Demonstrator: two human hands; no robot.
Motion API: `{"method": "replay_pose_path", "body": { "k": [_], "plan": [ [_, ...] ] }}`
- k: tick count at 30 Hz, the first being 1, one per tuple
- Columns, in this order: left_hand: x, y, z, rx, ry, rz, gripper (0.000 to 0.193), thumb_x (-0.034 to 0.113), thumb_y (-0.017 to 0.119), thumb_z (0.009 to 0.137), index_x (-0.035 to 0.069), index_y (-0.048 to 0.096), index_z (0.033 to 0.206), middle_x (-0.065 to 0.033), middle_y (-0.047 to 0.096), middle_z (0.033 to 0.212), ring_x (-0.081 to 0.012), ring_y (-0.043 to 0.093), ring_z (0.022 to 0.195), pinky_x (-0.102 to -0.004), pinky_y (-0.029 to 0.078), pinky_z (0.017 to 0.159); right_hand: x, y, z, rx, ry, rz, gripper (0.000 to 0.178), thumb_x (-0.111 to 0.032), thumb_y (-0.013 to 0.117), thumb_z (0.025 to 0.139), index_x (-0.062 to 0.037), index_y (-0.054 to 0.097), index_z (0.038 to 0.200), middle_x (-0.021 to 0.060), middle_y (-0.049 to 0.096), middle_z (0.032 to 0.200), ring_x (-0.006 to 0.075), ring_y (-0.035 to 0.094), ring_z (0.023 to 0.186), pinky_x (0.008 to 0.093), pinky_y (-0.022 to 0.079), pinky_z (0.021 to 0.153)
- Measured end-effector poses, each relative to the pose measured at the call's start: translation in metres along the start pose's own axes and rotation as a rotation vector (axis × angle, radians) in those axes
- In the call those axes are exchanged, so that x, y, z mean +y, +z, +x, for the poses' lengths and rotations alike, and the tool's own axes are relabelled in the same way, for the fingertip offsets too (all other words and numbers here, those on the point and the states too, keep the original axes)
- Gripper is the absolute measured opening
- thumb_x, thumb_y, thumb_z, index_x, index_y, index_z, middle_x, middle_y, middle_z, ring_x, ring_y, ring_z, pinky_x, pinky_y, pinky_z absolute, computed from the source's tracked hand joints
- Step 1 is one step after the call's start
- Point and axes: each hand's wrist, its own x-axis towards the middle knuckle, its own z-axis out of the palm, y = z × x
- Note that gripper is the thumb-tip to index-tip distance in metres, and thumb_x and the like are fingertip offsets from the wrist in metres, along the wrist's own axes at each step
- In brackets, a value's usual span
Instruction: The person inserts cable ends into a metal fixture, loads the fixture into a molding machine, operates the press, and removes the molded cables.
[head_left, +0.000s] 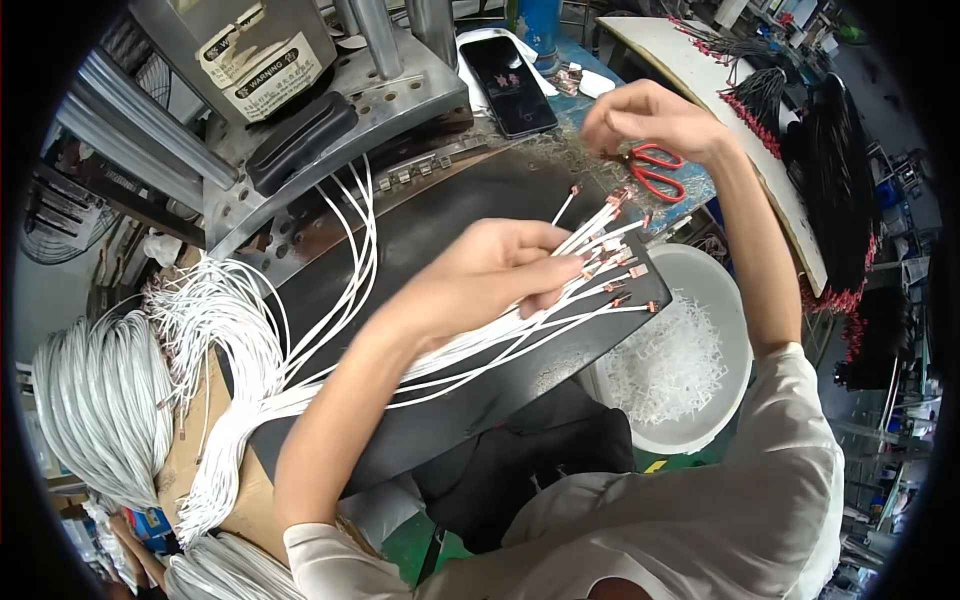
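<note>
My left hand is closed around a bundle of white wires near their ends, above a black mat. Small reddish and copper-coloured terminals fan out past its fingers to the right. The bundle trails back to a larger heap of white wires on the left. My right hand is raised beyond the terminals, its fingers bent downward and their tips blurred. Just below it lie scissors with red handles; contact between them cannot be made out.
A metal press stands at the far left, several white wires running beneath it. Beyond the mat lies a black phone. A round pale tub of white scraps sits at the right. Grey cable coils are at the left.
</note>
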Motion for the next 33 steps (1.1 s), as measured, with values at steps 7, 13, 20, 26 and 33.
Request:
{"method": "replay_pose_path", "body": {
  "k": [7, 13, 20, 26, 33],
  "plan": [
    [-0.038, 0.003, 0.02, 0.347, 0.142, -0.241, 0.027, 0.02, 0.058, 0.102, -0.001, 0.058, 0.119, -0.0045, 0.061, 0.089, -0.0072, 0.049, 0.065, -0.0216, 0.041, 0.06, -0.04, 0.084, 0.071, -0.389, 0.274, 0.244, 0.063, -0.055, 0.049, 0.099, 0.0004, 0.061, 0.127, 0.018, 0.062, 0.124, 0.0237, 0.057, 0.117, 0.0382, 0.044, 0.098],
    [-0.037, -0.033, -0.043, 0.486, 0.026, -0.101, 0.025, 0.016, 0.056, 0.102, 0.001, 0.058, 0.122, -0.0043, 0.064, 0.091, -0.01, 0.058, 0.07, -0.0231, 0.047, 0.066, 0.013, 0.109, 0.131, 0.3, -0.303, -0.867, 0.049, -0.041, 0.057, 0.097, 0.0013, 0.06, 0.122, 0.0226, 0.06, 0.125, 0.0355, 0.064, 0.099, 0.0452, 0.049, 0.089],
    [-0.05, -0.043, -0.049, 0.511, 0.091, -0.15, 0.027, 0.011, 0.066, 0.096, 0.0, 0.059, 0.12, -0.0062, 0.068, 0.093, -0.0119, 0.064, 0.077, -0.0251, 0.052, 0.072, -0.004, 0.14, 0.108, 0.394, -0.14, -0.923, 0.034, -0.026, 0.065, 0.093, 0.0013, 0.059, 0.112, 0.0216, 0.063, 0.112, 0.0426, 0.065, 0.078, 0.0485, 0.053, 0.075],
    [-0.047, -0.035, -0.04, 0.548, 0.014, -0.234, 0.022, 0.005, 0.07, 0.091, -0.002, 0.062, 0.11, -0.0088, 0.07, 0.093, -0.0128, 0.067, 0.081, -0.0251, 0.055, 0.075, -0.005, 0.122, 0.074, 0.248, 0.197, 0.241, 0.031, -0.03, 0.06, 0.099, 0.0001, 0.062, 0.108, 0.0078, 0.066, 0.086, 0.0166, 0.064, 0.076, 0.0286, 0.053, 0.07],
    [-0.042, -0.034, -0.032, 0.635, 0.0, -0.145, 0.013, 0.004, 0.068, 0.092, -0.001, 0.059, 0.1, -0.0117, 0.071, 0.092, -0.0134, 0.068, 0.077, -0.0235, 0.055, 0.071, -0.002, 0.137, 0.078, 0.21, 0.084, 0.381, 0.033, -0.03, 0.053, 0.104, 0.0014, 0.062, 0.109, 0.0052, 0.066, 0.087, 0.0103, 0.062, 0.077, 0.0253, 0.052, 0.067]
  ]
}}
